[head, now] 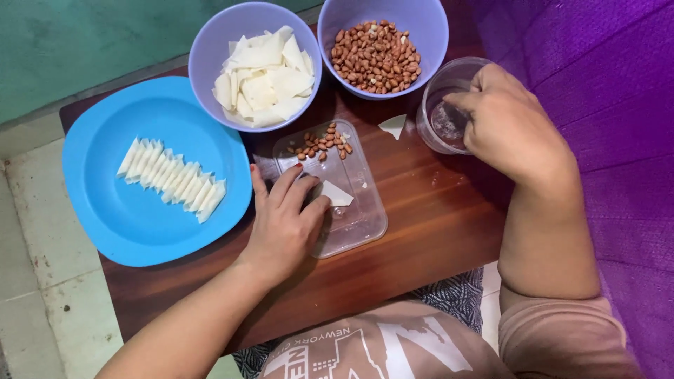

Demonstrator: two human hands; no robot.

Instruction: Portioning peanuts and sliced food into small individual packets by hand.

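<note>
My left hand [284, 223] rests on a clear plastic lid [354, 217], its fingertips pinching a small white folded wrapper [335, 194]. Several peanuts [319, 142] lie at the far end of that lid. My right hand [507, 125] reaches over a clear plastic cup [439, 133] holding a little water, with its fingertips dipped inside. A loose triangular wrapper piece [394, 125] lies on the wood between lid and cup.
A blue plate [112, 217] at left holds a row of folded white parcels [172, 179]. At the back stand a purple bowl [210, 49] of white wrapper squares and another purple bowl [435, 28] of peanuts. All sit on a small wooden table [421, 231]; purple fabric lies at right.
</note>
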